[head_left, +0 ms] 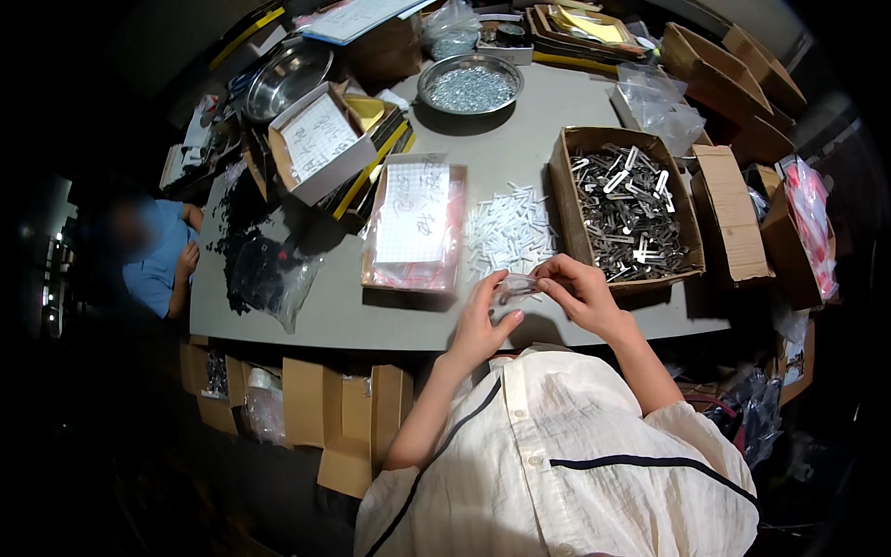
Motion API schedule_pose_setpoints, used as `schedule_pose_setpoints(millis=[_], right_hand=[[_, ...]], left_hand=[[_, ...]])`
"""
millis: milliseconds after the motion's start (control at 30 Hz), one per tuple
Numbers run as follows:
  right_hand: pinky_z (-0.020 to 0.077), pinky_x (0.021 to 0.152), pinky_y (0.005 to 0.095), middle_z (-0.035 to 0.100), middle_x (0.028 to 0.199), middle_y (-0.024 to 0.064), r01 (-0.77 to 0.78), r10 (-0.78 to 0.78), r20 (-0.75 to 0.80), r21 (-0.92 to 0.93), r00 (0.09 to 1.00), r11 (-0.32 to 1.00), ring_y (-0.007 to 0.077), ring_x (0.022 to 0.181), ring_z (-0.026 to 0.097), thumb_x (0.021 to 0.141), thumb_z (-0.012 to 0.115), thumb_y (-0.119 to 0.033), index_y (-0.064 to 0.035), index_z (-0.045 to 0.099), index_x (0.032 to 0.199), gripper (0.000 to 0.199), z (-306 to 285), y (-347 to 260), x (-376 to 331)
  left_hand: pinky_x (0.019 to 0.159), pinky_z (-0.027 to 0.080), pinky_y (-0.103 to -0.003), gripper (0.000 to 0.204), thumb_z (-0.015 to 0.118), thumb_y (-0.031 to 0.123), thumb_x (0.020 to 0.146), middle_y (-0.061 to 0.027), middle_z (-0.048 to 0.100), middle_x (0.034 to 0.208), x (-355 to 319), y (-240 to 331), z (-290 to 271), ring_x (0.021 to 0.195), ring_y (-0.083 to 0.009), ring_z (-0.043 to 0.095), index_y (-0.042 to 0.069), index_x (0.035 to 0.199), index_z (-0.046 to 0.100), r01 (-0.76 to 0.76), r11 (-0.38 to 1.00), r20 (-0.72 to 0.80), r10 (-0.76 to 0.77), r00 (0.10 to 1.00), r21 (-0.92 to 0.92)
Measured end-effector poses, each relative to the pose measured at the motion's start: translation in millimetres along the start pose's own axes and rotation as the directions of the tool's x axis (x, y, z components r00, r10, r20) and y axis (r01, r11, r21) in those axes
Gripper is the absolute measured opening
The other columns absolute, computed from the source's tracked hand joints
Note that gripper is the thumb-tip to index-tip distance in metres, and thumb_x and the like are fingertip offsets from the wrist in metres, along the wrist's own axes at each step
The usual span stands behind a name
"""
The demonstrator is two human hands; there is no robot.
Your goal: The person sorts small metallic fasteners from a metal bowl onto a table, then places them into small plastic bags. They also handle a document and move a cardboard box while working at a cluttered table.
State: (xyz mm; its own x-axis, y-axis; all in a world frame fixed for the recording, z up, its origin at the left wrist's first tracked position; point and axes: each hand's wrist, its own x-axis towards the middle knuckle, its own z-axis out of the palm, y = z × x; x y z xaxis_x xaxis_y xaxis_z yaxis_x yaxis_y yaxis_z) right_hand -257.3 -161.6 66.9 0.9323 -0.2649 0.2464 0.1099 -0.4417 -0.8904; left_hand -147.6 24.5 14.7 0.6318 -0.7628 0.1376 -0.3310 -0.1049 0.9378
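In front of my chest, at the table's near edge, my right hand [583,295] pinches a thin metal strip [524,284] between thumb and fingertips. My left hand [483,320] has its fingers curled at the strip's other end, with the thumb held apart. Motion blurs the strip, and its exact shape is hard to make out. Just beyond my hands spreads a pile of small white tubes [510,227]. To the right of the pile is a cardboard box [563,176] full of flat metal pieces [631,209].
Left of the tubes lies a box with a white sheet [413,213]. A steel bowl [424,93] of small shiny parts stands farther back. Black pieces and a plastic bag [278,278] lie at left; cartons [733,209] line the right. A person [162,251] sits at far left.
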Motion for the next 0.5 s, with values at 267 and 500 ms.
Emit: schedule_pose_setpoints(millis=[267, 500], right_hand=[[0.0534, 0.086, 0.0289, 0.067, 0.108, 0.0078, -0.21, 0.27, 0.014, 0.669, 0.963, 0.713, 0.0135, 0.101, 0.065, 0.099, 0.062, -0.011, 0.0005, 0.058, 0.115, 0.02, -35, -14, 14], [0.0492, 0.064, 0.0257, 0.068, 0.08, 0.0058, -0.139, 0.18, -0.105, 0.317, 0.978, 0.938, 0.008, 0.071, 0.06, 0.094, 0.069, -0.023, 0.0008, 0.068, 0.104, 0.025, -38, -7, 17]], left_hand=[[0.062, 0.055, -0.026, 0.029, 0.063, 0.017, 0.099, -0.0141, 0.071, 0.089, 22, 70, 10, 0.073, -0.0168, 0.07, -0.006, 0.118, 0.06, 0.433, 0.713, 0.248, -0.356, 0.901, -0.552], [0.064, 0.054, -0.024, 0.028, 0.065, 0.017, 0.098, -0.0123, 0.073, 0.095, 38, 78, 22, 0.078, -0.015, 0.071, -0.004, 0.117, 0.063, 0.384, 0.714, 0.266, -0.278, 0.923, -0.586]])
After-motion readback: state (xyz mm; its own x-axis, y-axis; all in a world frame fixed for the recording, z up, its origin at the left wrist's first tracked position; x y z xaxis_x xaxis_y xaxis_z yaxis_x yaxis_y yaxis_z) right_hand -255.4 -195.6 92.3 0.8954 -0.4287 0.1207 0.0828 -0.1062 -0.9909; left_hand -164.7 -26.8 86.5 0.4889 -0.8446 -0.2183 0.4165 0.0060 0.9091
